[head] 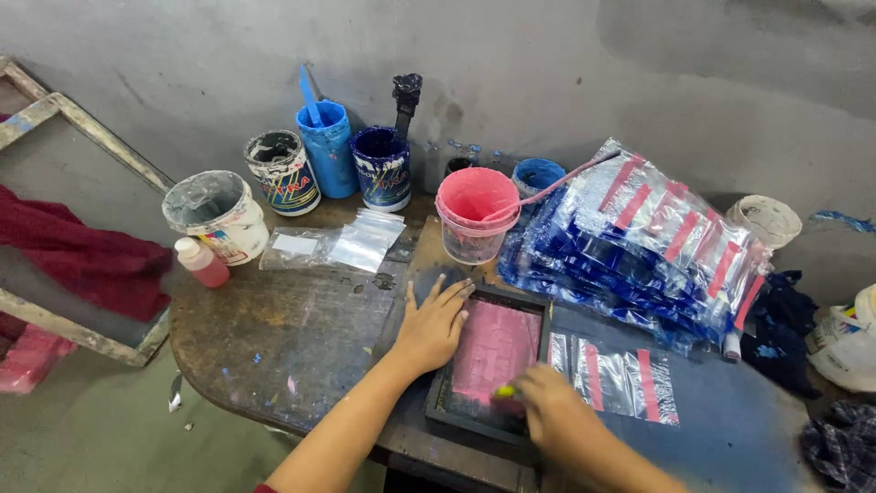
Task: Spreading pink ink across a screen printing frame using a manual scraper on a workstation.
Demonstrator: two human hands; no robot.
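Spreading across most of the view, a worn dark table (274,338) carries everything. A big heap of clear printed bags (639,246), blue with red stripes, is piled at its right rear. In front of the heap lies a small black-framed printing screen (488,365), its mesh coated pink.

The left hand (431,329) lies flat on the screen's left edge, fingers (447,297) spread and straight, pressing rather than gripping. The right hand (557,415) is blurred; its fingers curl closed around a small squeegee-like tool (505,393) with a yellowish tip, resting on the pink mesh near the frame's lower right.

Just right of the screen lie two bags with red stripes (620,379). Behind the screen stands a pink ink tub (476,215) with a stick leaning in it. Further left stand blue and white paint cans (328,151), a loose stack of clear bags (365,239) and a small pink bottle (203,262).
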